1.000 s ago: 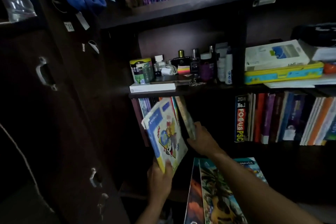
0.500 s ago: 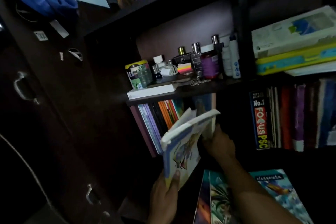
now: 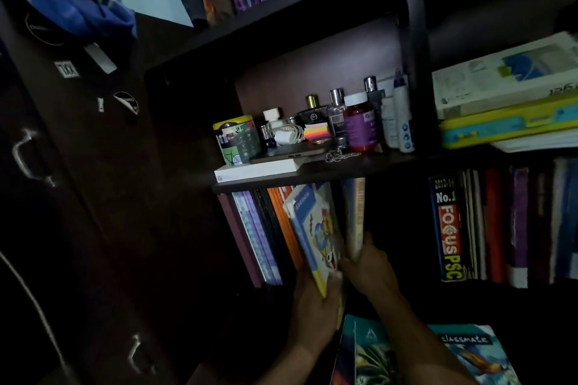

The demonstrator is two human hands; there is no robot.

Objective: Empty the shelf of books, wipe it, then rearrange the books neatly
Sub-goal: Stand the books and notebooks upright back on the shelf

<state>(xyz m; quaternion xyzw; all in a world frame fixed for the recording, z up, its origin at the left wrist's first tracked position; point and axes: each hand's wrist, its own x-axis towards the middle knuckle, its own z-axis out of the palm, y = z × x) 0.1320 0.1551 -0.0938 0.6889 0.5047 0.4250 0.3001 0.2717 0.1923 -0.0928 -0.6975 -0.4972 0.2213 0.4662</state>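
I work at the lower left compartment of the bookshelf, directly under the board that carries the bottles and the yellow tin. All positions below are given relative to that board.

My left hand grips the blue-and-yellow illustrated book at its bottom corner. The fingers wrap the lower edge and the thumb presses on the cover, so this hand is closed around the book. The book is tilted, its top edge just under the board and leaning toward the upright books standing at the left of the compartment. I judge that the tilt lets the top clear the board while the book goes between its neighbours.

My right hand holds the thin tan book near its lower end, fingers curled round the spine edge. This book stands nearly upright, its top touching or just short of the board; I cannot tell which. Holding it apart keeps a gap beside the illustrated book.

Below the board and nearer to me, loose notebooks lie stacked under my right forearm. To the right, past the divider, a full row with the "Focus PSC" book stands upright.

Judgement: the rearranging step is in hand. Whether the compartment floor has been wiped is not visible in this dim light.
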